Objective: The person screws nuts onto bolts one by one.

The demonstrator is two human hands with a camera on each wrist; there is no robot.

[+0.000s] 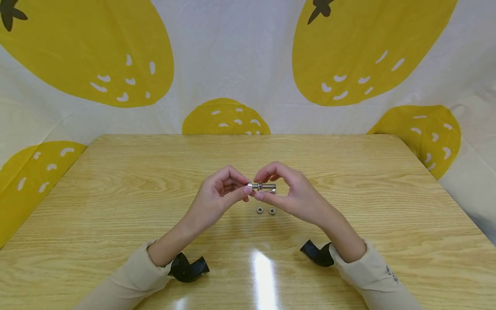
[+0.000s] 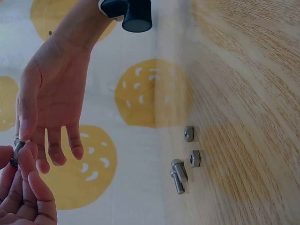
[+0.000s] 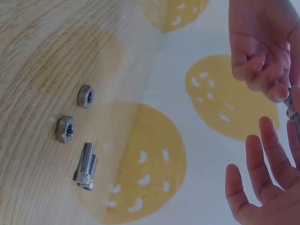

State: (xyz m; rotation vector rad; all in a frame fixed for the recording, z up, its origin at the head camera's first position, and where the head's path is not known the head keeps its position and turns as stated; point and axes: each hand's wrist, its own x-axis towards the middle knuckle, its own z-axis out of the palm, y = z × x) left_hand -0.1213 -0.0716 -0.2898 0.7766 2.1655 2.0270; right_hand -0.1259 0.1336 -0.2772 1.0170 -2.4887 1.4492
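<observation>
My left hand pinches a silver bolt by its head between thumb and fingers, above the table. The bolt lies about level, its shank pointing right, with a hex nut on it near the head. Around the nut, the thumb and index finger of my right hand stand apart, their tips close to it. The other fingers of the right hand are extended and spread in the left wrist view. In the right wrist view, the frame's edge cuts off part of the held bolt.
Two loose hex nuts lie on the wooden table below the hands. Close by, two more bolts lie side by side. Black wrist mounts stick out from both sleeves. A fruit-patterned cloth hangs behind the table.
</observation>
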